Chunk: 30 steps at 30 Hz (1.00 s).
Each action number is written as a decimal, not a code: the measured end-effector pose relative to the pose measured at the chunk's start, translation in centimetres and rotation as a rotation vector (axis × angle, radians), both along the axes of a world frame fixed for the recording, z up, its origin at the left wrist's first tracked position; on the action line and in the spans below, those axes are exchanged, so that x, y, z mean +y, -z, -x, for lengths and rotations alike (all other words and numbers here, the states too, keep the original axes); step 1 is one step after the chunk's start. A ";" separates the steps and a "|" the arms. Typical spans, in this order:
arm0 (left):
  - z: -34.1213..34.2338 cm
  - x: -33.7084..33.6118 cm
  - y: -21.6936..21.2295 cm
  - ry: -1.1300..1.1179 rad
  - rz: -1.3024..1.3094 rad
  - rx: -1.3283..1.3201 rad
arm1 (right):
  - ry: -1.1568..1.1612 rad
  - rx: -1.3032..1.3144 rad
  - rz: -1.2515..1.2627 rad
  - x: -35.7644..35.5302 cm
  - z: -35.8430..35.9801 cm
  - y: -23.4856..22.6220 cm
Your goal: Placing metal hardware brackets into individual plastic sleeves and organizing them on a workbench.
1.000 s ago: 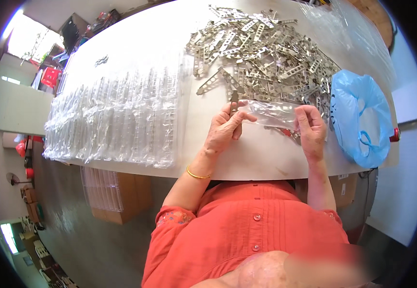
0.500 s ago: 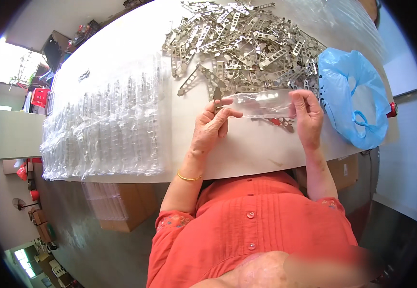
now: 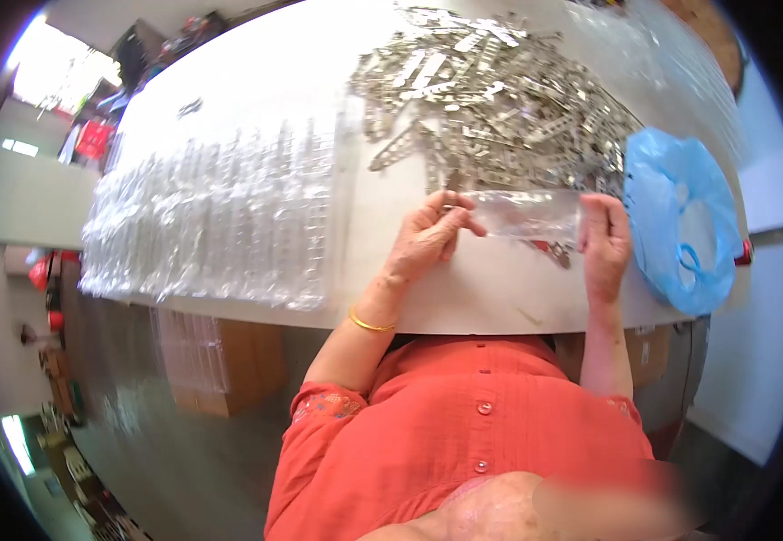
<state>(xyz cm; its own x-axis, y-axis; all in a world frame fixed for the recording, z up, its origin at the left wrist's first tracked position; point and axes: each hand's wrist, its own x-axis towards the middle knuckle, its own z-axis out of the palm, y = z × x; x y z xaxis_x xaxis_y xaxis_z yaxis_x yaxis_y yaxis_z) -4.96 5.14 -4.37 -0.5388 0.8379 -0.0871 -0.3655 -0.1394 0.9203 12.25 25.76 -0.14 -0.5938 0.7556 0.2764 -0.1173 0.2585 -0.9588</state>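
Observation:
A clear plastic bag [image 3: 529,215] stretches sideways between my two hands, just above the table. My right hand [image 3: 605,239] is closed, pinching the bag's right end between thumb and fingers. At the bag's left end, my left hand [image 3: 426,239] is closed around a flat metal strip [image 3: 454,180], whose upper end sticks up past the fingers. Whether those fingers also grip the bag cannot be made out. Beyond both hands spreads a pile of perforated metal strips [image 3: 500,99], blurred by motion. A small red-and-metal piece [image 3: 554,252] lies below the bag.
Rows of clear plastic packs [image 3: 211,216] cover the left of the white table [image 3: 482,298]. A crumpled blue plastic bag [image 3: 680,216] sits to the right of my right hand. Clear plastic sheeting [image 3: 662,63] lies at the far right. Below the table edge stands a cardboard box [image 3: 247,356].
The whole view has shifted, with table, pile and hands all lower and further right in the picture. Both hands keep their hold, and the bag stays stretched between them.

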 end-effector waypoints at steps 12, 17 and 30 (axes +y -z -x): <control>0.1 -0.1 0.4 0.067 -0.099 -0.053 | -0.056 -0.112 -0.051 -0.8 -0.1 -0.1; 0.2 -0.1 0.1 0.046 -0.139 -0.085 | -0.040 -0.018 0.077 -1.3 0.2 -1.8; -0.2 -0.3 0.1 0.339 -0.253 -0.234 | -0.564 -0.015 0.103 -4.1 -1.0 -3.1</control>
